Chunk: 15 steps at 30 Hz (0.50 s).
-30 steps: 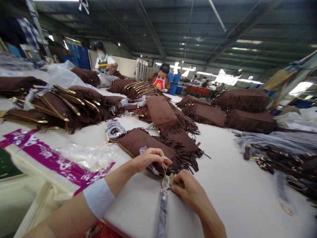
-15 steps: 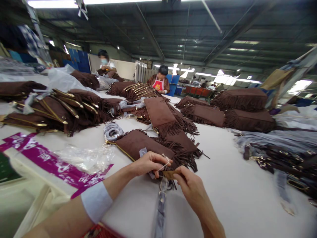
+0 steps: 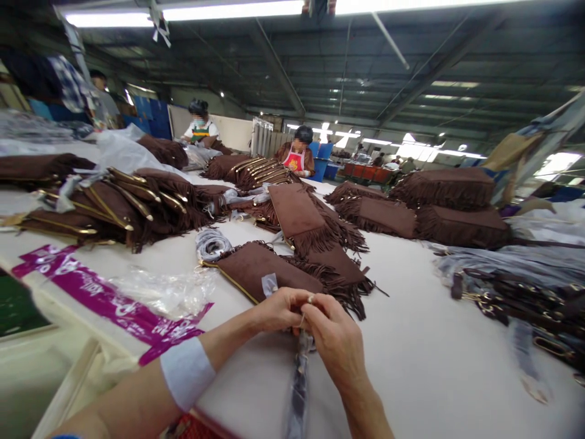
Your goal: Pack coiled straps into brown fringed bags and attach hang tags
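Note:
My left hand (image 3: pixel 283 308) and my right hand (image 3: pixel 336 335) meet fingertip to fingertip, both pinching a thin white string (image 3: pixel 302 319). A small brownish bit shows under the fingers, too covered to make out. Below them a dark strap (image 3: pixel 299 390) wrapped in clear plastic runs down toward me over the table. Just beyond my hands lies a brown fringed bag (image 3: pixel 260 268) with a gold zipper along its edge and a small translucent wrapping (image 3: pixel 269 284) on it. A plastic-wrapped coil of strap (image 3: pixel 212 245) sits at the bag's left end.
Stacks of brown fringed bags (image 3: pixel 91 207) lie left, with more bags (image 3: pixel 461 225) at the right. Dark straps with metal clasps (image 3: pixel 516 299) are heaped on the right. Clear plastic and a purple printed strip (image 3: pixel 91 292) lie at left. Co-workers (image 3: pixel 297 152) are across the white table (image 3: pixel 411 317).
My right hand has moved up and left to meet my left fingertips. The brown tag it held is now mostly hidden. The view has shifted slightly.

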{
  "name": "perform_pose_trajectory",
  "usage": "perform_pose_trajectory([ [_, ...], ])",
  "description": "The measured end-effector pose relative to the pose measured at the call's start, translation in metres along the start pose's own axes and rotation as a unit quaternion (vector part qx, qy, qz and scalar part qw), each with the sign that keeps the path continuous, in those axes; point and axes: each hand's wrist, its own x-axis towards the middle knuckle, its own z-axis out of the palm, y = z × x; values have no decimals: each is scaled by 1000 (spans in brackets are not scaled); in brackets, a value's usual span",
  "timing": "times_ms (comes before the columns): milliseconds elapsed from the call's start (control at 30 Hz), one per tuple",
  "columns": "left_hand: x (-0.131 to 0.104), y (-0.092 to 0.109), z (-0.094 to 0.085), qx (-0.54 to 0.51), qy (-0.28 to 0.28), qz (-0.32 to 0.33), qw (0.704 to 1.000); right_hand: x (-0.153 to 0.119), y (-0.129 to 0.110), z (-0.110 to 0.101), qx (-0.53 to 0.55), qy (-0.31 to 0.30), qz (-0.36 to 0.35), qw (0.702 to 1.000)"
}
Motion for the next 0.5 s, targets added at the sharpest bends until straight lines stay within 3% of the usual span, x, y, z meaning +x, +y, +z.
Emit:
perform_pose_trajectory([
  [133,2,-3,3,-61,12,-9,998,-2,8,1,78,65,10,995],
  [233,5,-8,0,-95,84,-40,991,-9,28,-2,136,92,82,983],
  [367,6,-4,-18,-194,248,-13,949,-18,46,-5,207,-13,162,965],
  [500,1,19,-45,-321,296,105,893,-17,32,-5,250,-86,183,947],
])
